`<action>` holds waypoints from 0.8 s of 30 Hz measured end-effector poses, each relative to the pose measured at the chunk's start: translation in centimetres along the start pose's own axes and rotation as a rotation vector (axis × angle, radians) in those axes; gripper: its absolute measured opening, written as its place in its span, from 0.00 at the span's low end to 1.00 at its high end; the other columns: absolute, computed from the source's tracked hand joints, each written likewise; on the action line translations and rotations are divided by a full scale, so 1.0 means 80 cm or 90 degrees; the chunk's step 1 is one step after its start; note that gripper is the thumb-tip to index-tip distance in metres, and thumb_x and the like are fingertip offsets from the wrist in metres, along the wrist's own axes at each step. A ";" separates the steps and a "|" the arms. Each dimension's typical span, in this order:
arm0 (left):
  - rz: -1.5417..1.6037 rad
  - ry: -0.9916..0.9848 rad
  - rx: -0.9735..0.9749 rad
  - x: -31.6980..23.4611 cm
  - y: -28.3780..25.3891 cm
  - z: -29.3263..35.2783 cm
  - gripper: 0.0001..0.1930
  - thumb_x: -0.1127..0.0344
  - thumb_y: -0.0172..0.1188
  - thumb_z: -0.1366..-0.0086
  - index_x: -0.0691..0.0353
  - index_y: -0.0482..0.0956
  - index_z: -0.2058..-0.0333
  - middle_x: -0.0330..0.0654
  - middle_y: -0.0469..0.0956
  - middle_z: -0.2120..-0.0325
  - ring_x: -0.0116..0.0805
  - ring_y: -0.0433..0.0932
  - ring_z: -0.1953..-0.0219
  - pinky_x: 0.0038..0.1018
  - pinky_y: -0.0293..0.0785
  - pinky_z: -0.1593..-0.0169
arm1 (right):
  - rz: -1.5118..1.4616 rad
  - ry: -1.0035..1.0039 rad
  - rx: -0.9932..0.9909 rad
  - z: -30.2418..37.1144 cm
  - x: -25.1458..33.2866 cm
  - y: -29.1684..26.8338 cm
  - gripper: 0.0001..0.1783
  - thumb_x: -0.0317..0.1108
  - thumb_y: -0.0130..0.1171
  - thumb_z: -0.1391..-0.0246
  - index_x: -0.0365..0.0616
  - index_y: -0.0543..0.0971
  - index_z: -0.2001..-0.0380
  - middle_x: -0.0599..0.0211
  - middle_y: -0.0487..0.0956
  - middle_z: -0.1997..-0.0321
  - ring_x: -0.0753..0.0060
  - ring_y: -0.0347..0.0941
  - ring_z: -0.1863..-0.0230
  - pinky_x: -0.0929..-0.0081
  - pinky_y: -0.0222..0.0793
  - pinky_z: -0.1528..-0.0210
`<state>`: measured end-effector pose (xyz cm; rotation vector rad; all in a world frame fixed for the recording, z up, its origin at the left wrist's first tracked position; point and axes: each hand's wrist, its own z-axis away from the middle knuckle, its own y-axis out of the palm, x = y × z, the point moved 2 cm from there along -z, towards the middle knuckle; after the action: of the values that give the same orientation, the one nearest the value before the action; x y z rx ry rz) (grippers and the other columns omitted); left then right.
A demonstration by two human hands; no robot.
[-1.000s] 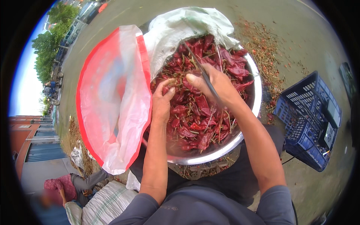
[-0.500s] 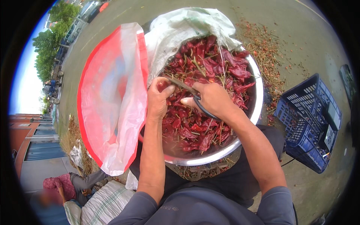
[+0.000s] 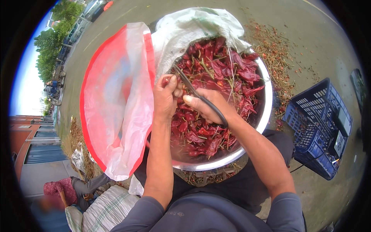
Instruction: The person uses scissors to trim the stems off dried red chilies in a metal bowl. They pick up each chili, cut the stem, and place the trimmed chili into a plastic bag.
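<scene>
Red peppers [image 3: 211,146] lie beneath your left hand [image 3: 164,97], pinching one pepper [image 3: 165,81], and your right hand [image 3: 211,103], curled around scissors [image 3: 184,80] just beside it

Set outdoors in daylight on grey-green paved ground [image 3: 309,42], bordered at left by a red-and-grey building [image 3: 50,169] with blue panels [image 3: 46,153], parked vehicles [image 3: 79,28], green trees [image 3: 46,58] and bright pale sky [image 3: 29,87].

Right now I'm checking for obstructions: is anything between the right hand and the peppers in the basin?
Nothing visible: the right hand, holding scissors, is over the red peppers. The white sack lies beyond them at the basin's far side.
</scene>
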<state>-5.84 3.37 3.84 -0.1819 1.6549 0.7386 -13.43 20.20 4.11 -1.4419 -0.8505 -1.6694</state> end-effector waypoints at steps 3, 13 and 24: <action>0.133 -0.001 0.036 0.002 0.002 -0.002 0.06 0.66 0.59 0.29 0.62 0.76 0.61 0.39 0.73 0.77 0.25 0.65 0.79 0.23 0.63 0.73 | -0.247 0.040 0.109 0.009 0.003 0.008 0.26 0.58 0.58 0.37 0.42 0.78 0.61 0.76 0.67 0.81 0.82 0.64 0.83 0.78 0.60 0.82; 0.314 -0.064 0.097 0.009 0.007 -0.010 0.06 0.62 0.60 0.29 0.56 0.77 0.62 0.34 0.68 0.80 0.22 0.61 0.81 0.20 0.57 0.77 | -0.471 -0.009 0.165 0.017 0.002 0.028 0.24 0.58 0.50 0.32 0.45 0.71 0.61 0.77 0.66 0.77 0.88 0.57 0.85 0.85 0.55 0.85; 0.274 -0.054 0.064 0.014 0.027 -0.009 0.12 0.57 0.58 0.28 0.60 0.75 0.57 0.34 0.69 0.79 0.20 0.62 0.81 0.19 0.63 0.77 | -0.234 -0.047 0.040 0.004 0.022 0.007 0.22 0.53 0.56 0.35 0.42 0.78 0.63 0.75 0.70 0.79 0.84 0.65 0.83 0.80 0.61 0.81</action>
<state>-7.83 5.00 3.60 0.2829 1.6627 0.9670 -12.93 20.03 5.93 -1.3708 -1.2594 -1.8424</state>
